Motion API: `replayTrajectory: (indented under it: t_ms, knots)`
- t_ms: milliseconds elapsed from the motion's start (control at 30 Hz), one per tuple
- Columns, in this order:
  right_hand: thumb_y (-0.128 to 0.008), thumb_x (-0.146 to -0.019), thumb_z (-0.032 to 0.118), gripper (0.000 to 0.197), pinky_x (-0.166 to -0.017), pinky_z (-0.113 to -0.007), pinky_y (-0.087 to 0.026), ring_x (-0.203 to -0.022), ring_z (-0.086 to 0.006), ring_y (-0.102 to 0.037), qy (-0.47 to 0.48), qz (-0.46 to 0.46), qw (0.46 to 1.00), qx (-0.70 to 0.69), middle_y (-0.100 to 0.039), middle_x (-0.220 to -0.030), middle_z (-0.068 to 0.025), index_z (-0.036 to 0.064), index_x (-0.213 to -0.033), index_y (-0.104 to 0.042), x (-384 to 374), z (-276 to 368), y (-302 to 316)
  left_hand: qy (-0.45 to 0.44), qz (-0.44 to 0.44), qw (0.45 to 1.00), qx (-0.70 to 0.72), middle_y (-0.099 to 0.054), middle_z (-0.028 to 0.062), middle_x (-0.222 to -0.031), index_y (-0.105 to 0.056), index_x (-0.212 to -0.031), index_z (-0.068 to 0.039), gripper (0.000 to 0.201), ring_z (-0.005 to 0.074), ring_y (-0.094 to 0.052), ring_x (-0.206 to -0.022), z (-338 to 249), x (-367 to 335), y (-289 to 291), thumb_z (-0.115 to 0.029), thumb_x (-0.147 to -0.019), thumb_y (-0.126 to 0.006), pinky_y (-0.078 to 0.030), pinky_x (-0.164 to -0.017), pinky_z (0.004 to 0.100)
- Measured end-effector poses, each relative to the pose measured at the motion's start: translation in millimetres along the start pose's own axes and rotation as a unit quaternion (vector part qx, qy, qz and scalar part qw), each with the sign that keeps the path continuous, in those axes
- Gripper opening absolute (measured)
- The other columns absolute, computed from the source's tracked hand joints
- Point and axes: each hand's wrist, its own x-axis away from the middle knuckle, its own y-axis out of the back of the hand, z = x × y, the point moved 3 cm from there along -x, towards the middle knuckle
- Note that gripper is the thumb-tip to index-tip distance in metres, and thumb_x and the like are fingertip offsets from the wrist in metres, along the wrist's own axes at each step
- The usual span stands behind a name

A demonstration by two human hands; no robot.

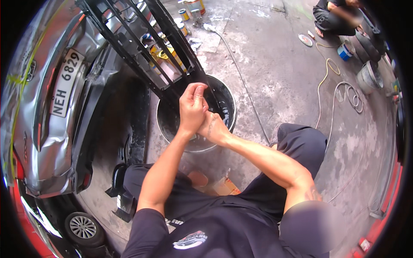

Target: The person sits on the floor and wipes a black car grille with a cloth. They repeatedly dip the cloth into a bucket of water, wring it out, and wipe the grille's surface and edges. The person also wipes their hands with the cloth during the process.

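Note:
My left hand (192, 106) is closed, thumb on top, over the middle of a round black tub (160, 124). Pressed against it from below is my right hand (214, 129), its fingers curled and mostly hidden. Anything between the hands is too covered to make out. Inside the tub there seems to be some shiny liquid. The lower end of a long black slatted frame (148, 53) dips into the tub just beyond my hands, and its bars slant up to the far left. My bent knees are on either side of the tub.
A dented silver car (51, 146) stands close on the left. Paint cans (183, 15) are beyond the frame. A hose (241, 73) crosses the concrete floor. At the right lie a coiled hose (353, 101), a grey bucket (368, 78) and a blue can (345, 50); another person (335, 26) crouches there.

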Motion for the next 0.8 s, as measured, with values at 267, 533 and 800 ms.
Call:
replayTrajectory:
  t_ms: [267,533,800]
  knots:
    - [-0.079,-0.089,0.036,0.04,-0.061,-0.032,-0.05,-0.064,-0.0142,-0.062,-0.058,0.128,0.969,-0.203,-0.067,-0.079,-0.0058,-0.0022,-0.092,-0.069,15.9,26.1,8.5,0.114,0.097,0.969,0.197,-0.055,0.0039,-0.067,-0.061,-0.132,-0.001,0.035,0.012,-0.05,-0.049,-15.7,3.7,34.9,-0.03,-0.114,-0.054,-0.052,-0.054,0.0312]
    - [-0.065,-0.102,0.027,0.028,-0.039,-0.025,-0.025,-0.044,-0.0054,-0.035,-0.18,0.385,0.706,-0.567,-0.051,-0.067,-0.001,0.0003,-0.11,-0.065,51.4,97.7,-0.1,0.037,0.349,0.747,0.564,-0.059,0.029,-0.133,-0.023,-0.17,-0.01,0.072,0.0502,-0.065,-0.12,-44.7,-14.2,29.7,-0.05,-0.114,-0.042,-0.055,-0.101,0.0656]
    - [-0.067,-0.095,0.027,0.034,-0.039,-0.023,-0.026,-0.045,-0.0062,-0.037,-0.162,0.454,0.612,-0.627,-0.05,-0.068,-0.0031,-0.0046,-0.107,-0.063,55.1,115.6,-2.0,-0.114,0.56,0.541,0.617,-0.069,0.0126,-0.061,-0.034,-0.165,-0.008,0.05,0.0316,-0.071,-0.053,-107.9,12.9,15.7,-0.028,-0.119,-0.033,-0.065,-0.066,0.0481]
